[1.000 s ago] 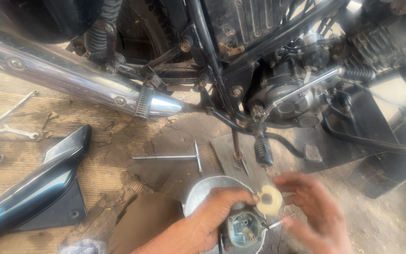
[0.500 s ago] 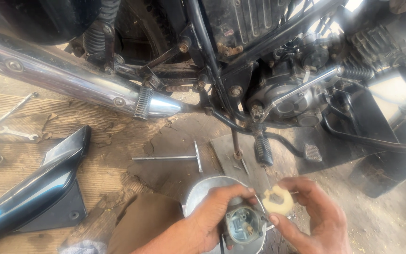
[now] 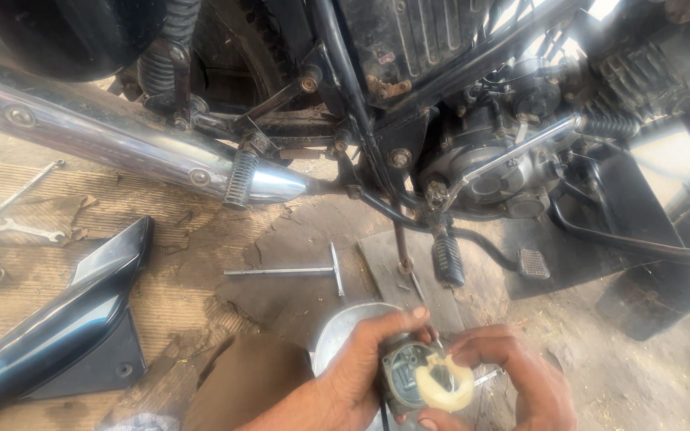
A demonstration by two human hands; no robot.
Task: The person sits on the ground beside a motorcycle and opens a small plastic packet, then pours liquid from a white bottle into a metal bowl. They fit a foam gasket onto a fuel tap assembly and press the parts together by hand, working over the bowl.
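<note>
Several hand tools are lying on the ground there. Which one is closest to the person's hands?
The T-shaped wrench, lying flat just above the left hand. The other wrenches lie far off by the left edge.

Two hands (image 3: 361,375), perhaps three spanners (image 3: 29,231)

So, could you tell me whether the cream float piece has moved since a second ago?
Yes. The cream float piece has come down and left, away from the footpeg, onto the metal carburetor body.

Dusty dirt floor (image 3: 201,231) bears steel T-handle wrench (image 3: 297,271), two open-end spanners (image 3: 29,209), glossy black side panel (image 3: 65,323), round metal bowl (image 3: 341,335).
</note>
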